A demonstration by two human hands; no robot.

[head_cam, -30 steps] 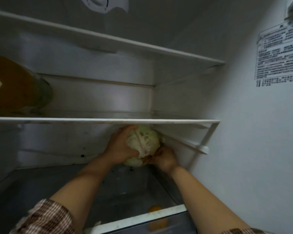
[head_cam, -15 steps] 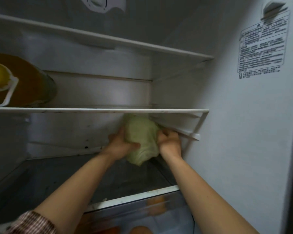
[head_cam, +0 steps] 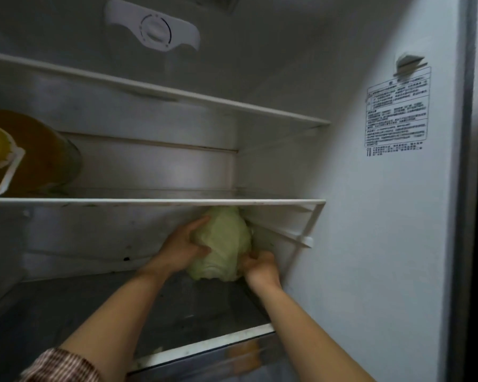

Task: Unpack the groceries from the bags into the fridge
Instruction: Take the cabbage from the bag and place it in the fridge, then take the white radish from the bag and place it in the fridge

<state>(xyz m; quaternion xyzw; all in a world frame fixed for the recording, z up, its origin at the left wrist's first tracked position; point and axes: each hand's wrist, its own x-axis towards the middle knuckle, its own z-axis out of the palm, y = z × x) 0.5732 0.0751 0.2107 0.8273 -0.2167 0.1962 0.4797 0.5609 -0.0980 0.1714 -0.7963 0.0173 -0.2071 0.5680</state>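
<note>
**One cabbage, held in two hands, deep in the fridge**

One pale green, leafy round cabbage [head_cam: 221, 244] is seen at the back right of the white fridge [head_cam: 356, 244], just under the middle shelf [head_cam: 155, 201] and over the dark lowest shelf [head_cam: 108, 312]. Whether its base touches that shelf cannot be told. It is grasped by two hands. The left hand [head_cam: 181, 249] is curled round its left side with the thumb laid across the front, and the right hand [head_cam: 260, 267] is cupped at its lower right edge.

Three white-edged shelves are counted. One amber bottle with a yellow cap [head_cam: 39, 155] stands on the middle shelf at the left. One white control dial [head_cam: 155, 31] is fixed high on the back wall and one printed label [head_cam: 396, 111] on the right wall. One checked sleeve [head_cam: 61, 365] is seen at the bottom left.

Compared with half a second ago, the cabbage is kept in the same corner, while the right hand is shifted from its side to its lower edge.
</note>
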